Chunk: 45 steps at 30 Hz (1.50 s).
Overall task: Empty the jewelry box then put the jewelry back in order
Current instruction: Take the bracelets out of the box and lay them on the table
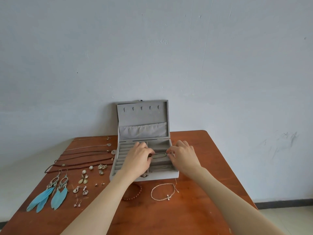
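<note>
Grey jewelry box point(144, 173) sits open at the back middle of the wooden table point(194, 209), lid propped upright against the wall. Both hands are over the box's right-side compartments. Left hand point(138, 156) has fingers curled, pinching the left end of a thin dark cord bracelet point(160, 154); right hand point(183, 154) has fingertips bent down, pinching the right end. The bracelet is stretched between them just above a middle compartment; cannot tell if it touches the lining. Left of the box: necklaces point(88, 153) laid in rows, below them small earrings point(83, 178) and blue feather earrings point(49, 194). In front of the box: red bead bracelet point(133, 195), partly under the left forearm, and a silver chain bracelet point(163, 192).
</note>
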Available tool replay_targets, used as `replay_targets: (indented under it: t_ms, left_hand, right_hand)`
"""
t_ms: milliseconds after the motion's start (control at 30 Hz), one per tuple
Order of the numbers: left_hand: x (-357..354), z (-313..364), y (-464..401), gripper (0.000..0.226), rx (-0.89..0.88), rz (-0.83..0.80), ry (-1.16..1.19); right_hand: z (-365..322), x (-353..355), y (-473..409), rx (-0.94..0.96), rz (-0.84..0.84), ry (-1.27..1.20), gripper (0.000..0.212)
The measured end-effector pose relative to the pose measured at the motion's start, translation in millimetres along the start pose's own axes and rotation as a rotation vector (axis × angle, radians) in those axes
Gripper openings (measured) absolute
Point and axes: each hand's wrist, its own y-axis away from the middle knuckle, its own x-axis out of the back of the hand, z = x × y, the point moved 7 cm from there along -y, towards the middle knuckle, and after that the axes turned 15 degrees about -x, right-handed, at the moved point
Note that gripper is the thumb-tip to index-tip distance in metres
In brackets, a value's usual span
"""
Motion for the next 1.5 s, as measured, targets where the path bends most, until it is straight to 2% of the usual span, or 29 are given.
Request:
replay_targets:
  t_ms: [200, 433, 533, 667, 800, 867, 1100, 1200, 1333, 1500]
  left_hand:
    - [-17.9, -10.8, -23.2, 0.018, 0.003, -0.080, -0.054]
    - [-31.5, -14.1, -25.6, 0.017, -0.039, -0.129, -0.026]
    - [-24.6, -16.0, -21.2, 0.006, 0.032, -0.029, 0.207]
    - [-5.0, -9.4, -14.1, 0.011, 0.114, 0.071, 0.497]
    - [21.6, 0.3, 0.7, 0.007, 0.164, 0.155, 0.680]
    - [31.1, 5.2, 13.8, 0.003, 0.198, 0.149, 0.779]
    - [37.4, 25.5, 85.4, 0.026, 0.340, 0.025, 1.156]
    - [35.2, 31.3, 117.4, 0.023, 0.391, -0.021, 1.143]
    - [44.0, 25.1, 151.0, 0.016, 0.446, 0.003, 0.899]
    - [54.8, 16.2, 176.2, 0.013, 0.418, 0.030, 0.657]
  right_hand:
    - [-4.6, -18.9, -19.3, 0.056, -0.056, 0.092, 0.027]
    - [-4.4, -27.6, -24.1, 0.042, -0.106, 0.042, 0.022]
    - [0.1, -26.2, -24.7, -0.029, -0.134, -0.078, 0.021]
    - [-6.0, -13.8, -17.6, -0.073, -0.172, -0.261, 0.015]
    - [-13.6, 8.9, 2.7, -0.166, -0.295, -0.625, 0.005]
    - [-14.4, 18.9, 16.4, -0.221, -0.337, -0.769, 0.005]
    - [-28.7, 19.4, 78.4, -0.338, -0.450, -0.995, 0.002]
    - [-40.0, 10.8, 102.6, -0.358, -0.511, -0.980, 0.005]
    - [-57.9, -4.8, 130.3, -0.349, -0.589, -0.930, 0.006]
    - [-75.0, -16.4, 142.7, -0.296, -0.448, -0.649, 0.011]
